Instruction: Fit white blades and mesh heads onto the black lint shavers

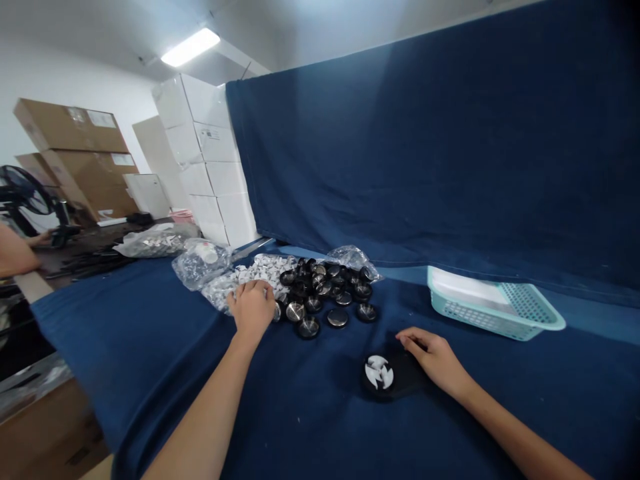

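Fingers [250,288], left hand [253,310], on white pieces [260,269]; black discs [309,327] beside; teal basket [500,319] beyond.

basket [480,313] right of disc pile [320,288] (both on cloth [150,373])

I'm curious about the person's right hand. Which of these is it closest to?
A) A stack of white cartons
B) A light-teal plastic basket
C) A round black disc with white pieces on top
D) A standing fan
C. The right hand lies on the blue cloth right beside the round black disc, while the light-teal plastic basket sits farther away.
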Motion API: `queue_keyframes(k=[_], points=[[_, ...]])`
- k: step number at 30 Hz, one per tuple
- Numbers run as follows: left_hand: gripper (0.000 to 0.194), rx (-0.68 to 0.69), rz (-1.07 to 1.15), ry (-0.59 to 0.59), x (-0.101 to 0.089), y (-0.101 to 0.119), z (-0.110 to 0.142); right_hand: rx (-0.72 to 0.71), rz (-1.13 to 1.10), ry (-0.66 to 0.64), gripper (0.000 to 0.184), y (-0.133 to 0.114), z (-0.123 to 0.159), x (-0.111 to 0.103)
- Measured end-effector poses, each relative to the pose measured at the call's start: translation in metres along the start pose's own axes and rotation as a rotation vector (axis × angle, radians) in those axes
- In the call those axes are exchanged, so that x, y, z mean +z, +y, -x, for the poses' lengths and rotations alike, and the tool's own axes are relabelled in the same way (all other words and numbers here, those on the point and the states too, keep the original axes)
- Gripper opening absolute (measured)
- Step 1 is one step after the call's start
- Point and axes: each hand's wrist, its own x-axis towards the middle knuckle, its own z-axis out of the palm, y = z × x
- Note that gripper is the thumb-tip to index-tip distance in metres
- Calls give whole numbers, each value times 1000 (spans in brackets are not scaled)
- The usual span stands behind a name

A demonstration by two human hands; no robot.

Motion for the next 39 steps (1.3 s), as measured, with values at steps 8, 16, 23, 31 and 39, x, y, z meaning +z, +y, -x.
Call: queue_keyframes(k=[8,16,23,31,39], points=[[32,200,37,-230,-3,6,3,-1,-2,22,28,-2,-1,1],[56,324,5,-488,-5,-9,5,-12,9,29,29,-2,-1,0],[49,283,-72,-406,-6,-2,2,-12,24,33,30,-4,-1,-1],[49,274,-104,-361,-5,1,5,-20,30,46,29,-6,-1,-2],[20,263,-84,-232,-6,5,4,-21,16,52,29,-7,-1,-2]])
